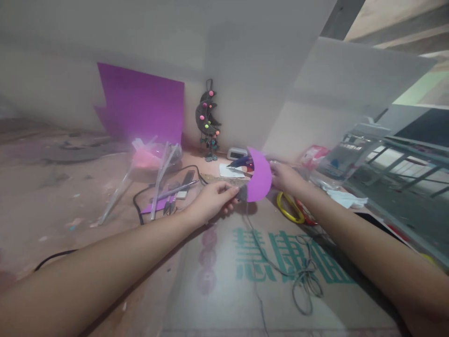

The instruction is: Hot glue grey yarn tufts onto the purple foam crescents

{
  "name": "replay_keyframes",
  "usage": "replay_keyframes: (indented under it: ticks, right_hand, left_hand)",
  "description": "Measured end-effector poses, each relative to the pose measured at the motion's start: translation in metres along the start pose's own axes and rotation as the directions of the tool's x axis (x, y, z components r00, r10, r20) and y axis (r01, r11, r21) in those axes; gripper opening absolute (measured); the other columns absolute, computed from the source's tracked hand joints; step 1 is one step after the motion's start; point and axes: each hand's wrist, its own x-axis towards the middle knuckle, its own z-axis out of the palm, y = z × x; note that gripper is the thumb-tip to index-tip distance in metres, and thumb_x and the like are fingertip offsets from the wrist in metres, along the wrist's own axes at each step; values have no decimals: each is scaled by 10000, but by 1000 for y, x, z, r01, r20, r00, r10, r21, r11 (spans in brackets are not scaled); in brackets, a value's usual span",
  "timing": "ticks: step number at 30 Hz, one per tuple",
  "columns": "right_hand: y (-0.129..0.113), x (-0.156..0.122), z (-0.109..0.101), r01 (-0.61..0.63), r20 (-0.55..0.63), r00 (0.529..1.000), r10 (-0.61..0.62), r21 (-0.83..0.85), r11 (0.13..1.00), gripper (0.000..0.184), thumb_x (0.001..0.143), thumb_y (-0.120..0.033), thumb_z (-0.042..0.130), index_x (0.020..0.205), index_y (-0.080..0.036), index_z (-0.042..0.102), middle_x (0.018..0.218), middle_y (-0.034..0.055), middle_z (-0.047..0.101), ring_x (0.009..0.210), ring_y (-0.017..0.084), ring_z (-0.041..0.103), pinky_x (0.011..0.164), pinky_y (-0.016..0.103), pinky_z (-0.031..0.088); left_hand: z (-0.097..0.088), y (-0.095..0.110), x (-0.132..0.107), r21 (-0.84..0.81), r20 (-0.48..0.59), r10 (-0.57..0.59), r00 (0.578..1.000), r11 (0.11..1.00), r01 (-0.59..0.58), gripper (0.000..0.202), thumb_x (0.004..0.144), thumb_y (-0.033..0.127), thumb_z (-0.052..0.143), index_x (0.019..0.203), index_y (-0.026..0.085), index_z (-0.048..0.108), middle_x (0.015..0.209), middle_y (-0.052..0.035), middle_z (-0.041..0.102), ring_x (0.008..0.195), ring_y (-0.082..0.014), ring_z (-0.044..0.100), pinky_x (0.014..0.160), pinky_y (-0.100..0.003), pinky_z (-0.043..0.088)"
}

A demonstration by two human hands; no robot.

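Both my hands hold a purple crescent-shaped foam piece (pixel 260 179) above a flattened cardboard sheet (pixel 224 281). My left hand (pixel 213 200) pinches the crescent's lower tip, fingers closed on it. My right hand (pixel 285 177) grips the crescent's right side from behind, fingers partly hidden. A thin grey string (pixel 277 269) hangs from the crescent's lower end and coils on the cardboard.
A purple foam sheet (pixel 143 105) leans on the back wall beside a dark moon ornament (pixel 207 119) with coloured balls. Glue sticks (pixel 161 175), a black cable (pixel 140 203), a pink bag (pixel 145 157) and yellow-handled scissors (pixel 289 208) lie around.
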Motion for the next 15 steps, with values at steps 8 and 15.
replay_keyframes:
  ticks: [8,15]
  right_hand:
    - [-54,-76,-5,4,174,979,-109,514,858,334,889,-370,466,1035,-161,681,1014,66,714,922,213,645,803,311,492]
    - [-74,-101,13,-229,430,888,-162,719,656,336,919,-360,448,1144,-142,570,700,42,692,655,147,632,607,252,461]
  left_hand:
    - [2,9,-8,-65,9,3,1000,998,-2,181,828,314,612,874,145,568,597,27,601,438,-52,518,392,-138,378]
    - [2,9,-6,-101,-1,14,1000,995,-14,257,802,329,641,954,150,535,693,0,655,444,-53,513,372,-139,340]
